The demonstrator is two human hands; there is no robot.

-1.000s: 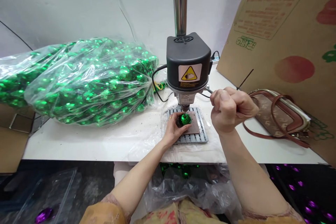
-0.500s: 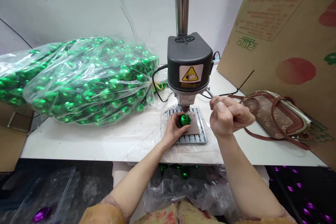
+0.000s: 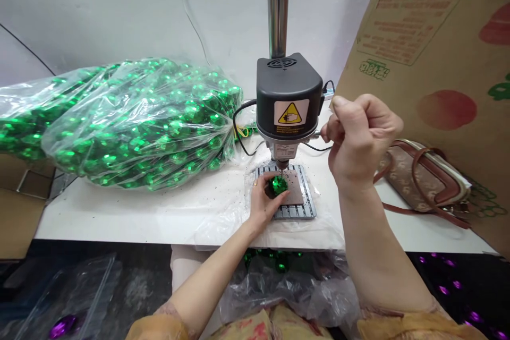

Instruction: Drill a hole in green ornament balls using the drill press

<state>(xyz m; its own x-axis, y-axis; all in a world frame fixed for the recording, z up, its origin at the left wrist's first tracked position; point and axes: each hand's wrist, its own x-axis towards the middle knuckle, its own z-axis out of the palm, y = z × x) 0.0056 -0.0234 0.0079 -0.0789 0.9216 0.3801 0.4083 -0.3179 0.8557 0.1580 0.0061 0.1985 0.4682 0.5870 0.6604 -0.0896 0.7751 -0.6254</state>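
White tabletop, bulging bag beside drill

A white table is stretching across the view. Along its left, 1 big clear bag of green balls is lying. Near the middle, 1 drill press is standing on a grooved metal base; clear plastic film and dark specks are lying around it. Toward the right, 1 patterned handbag is resting.

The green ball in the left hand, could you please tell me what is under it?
Under the green ball is a brown board, on a slotted metal plate. The ball and left hand cover the spot beneath, so contact can't be seen.
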